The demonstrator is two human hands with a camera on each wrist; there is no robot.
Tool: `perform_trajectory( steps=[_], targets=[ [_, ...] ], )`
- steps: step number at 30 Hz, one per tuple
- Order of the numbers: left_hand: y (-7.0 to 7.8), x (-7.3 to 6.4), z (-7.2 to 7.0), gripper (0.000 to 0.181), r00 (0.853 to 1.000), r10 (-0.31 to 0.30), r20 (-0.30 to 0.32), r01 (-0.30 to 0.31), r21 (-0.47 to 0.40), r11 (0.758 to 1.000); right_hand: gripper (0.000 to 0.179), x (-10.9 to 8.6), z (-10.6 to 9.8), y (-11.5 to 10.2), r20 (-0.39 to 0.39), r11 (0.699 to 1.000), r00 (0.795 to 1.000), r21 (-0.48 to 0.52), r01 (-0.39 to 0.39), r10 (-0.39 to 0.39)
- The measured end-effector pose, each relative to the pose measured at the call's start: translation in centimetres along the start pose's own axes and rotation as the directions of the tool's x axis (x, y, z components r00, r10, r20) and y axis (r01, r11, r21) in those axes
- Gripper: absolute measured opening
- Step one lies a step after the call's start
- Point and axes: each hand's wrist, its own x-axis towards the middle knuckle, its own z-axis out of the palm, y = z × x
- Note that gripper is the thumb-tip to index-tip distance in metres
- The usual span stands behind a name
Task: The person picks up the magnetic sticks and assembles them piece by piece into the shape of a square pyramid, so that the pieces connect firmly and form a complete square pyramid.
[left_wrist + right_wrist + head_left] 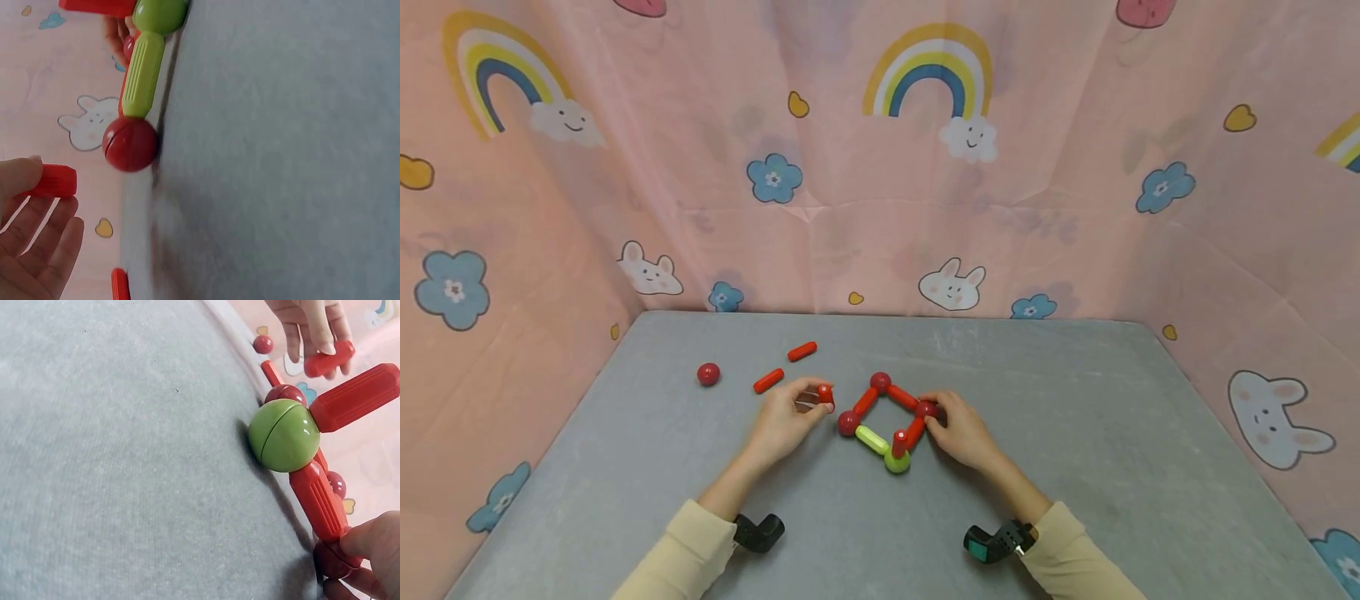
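Four-sided and lying on the table, a frame of rods and balls has three red balls, one green ball (897, 461), a yellow-green rod (872, 440) and red rods for its other sides. From the green ball a red rod (899, 443) stands upright. My left hand (786, 419) pinches a loose red rod (826, 395) between thumb and fingers, just left of the frame's left red ball (847, 423). With thumb and fingers my right hand (962, 431) grips the frame's right red ball (927, 410), partly covering it.
Beyond my left hand lie two loose red rods, a nearer one (768, 381) and a farther one (802, 351). A single red ball (708, 374) rests left of them on the grey table (1112, 467). Patterned pink cloth (865, 242) hangs around the table's back and sides.
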Motion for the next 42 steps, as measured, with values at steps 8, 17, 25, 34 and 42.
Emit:
perform_trajectory(
  steps=[8,17,25,34,42],
  targets=[
    [0.4,0.3,1.6,0.026,0.997,0.070,0.021,-0.070,0.002,0.998,0.029,0.1,0.0,0.0,-0.001,1.000,1.000,-0.001,0.007,-0.007],
    [0.4,0.4,2.5,0.024,0.994,0.108,0.031,-0.107,-0.019,0.994,0.030,0.1,0.1,0.0,-0.007,1.000,1.000,0.000,0.008,-0.008],
    [0.3,0.4,2.6,0.022,0.993,0.116,0.031,-0.115,-0.029,0.993,0.030,0.1,0.0,0.0,0.000,1.000,1.000,0.004,0.014,-0.014],
    [-0.5,0.4,2.6,0.029,0.991,0.099,0.093,-0.100,0.009,0.995,0.030,0.0,0.0,-0.1,0.007,1.000,1.000,0.010,-0.011,0.011],
    [-0.9,0.4,2.7,0.027,0.984,0.078,0.159,-0.094,0.097,0.991,0.032,0.6,-0.2,0.0,0.017,1.000,1.000,0.016,-0.024,0.024]
  ],
)
